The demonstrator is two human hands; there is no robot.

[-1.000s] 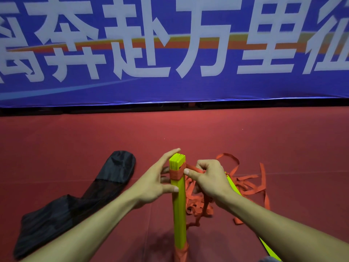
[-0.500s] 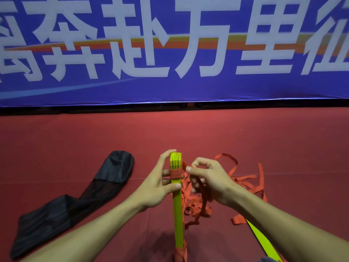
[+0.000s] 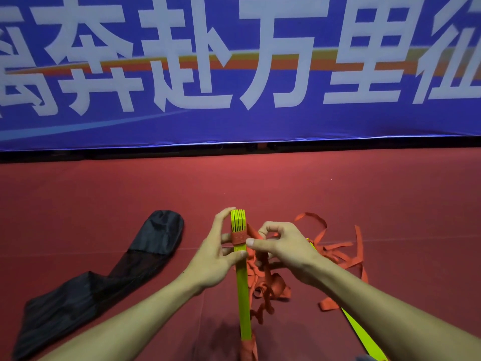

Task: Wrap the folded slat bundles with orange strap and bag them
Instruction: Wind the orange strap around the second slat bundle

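**One bundle upright, two hands on the strap**

Far left, a single black bag (image 3: 156, 238) lay limp on the red floor (image 3: 338, 191), its lower end running off toward the corner. Next came the left hand (image 3: 210, 259), fingers curled round the one folded slat bundle (image 3: 241, 285), forefinger up near the top and thumb pressed across the yellow face. The bundle stood on end between the two hands.

I counted two orange wraps on it: a band (image 3: 238, 238) just under the top and another wrap (image 3: 247, 347) at the foot, cut off by the bottom edge. How many slats were in the stack I could not tell.

The right hand (image 3: 286, 248) pinched the orange strap (image 3: 251, 229) where it left the band, thumb tip against the band's edge, the other fingers curled in. Behind it one tangle of loose strap (image 3: 338, 254) sprawled on the floor. A second yellow piece (image 3: 359, 332) lay slantwise under the right forearm, mostly hidden. One blue banner (image 3: 234, 121) with white characters filled the wall behind.
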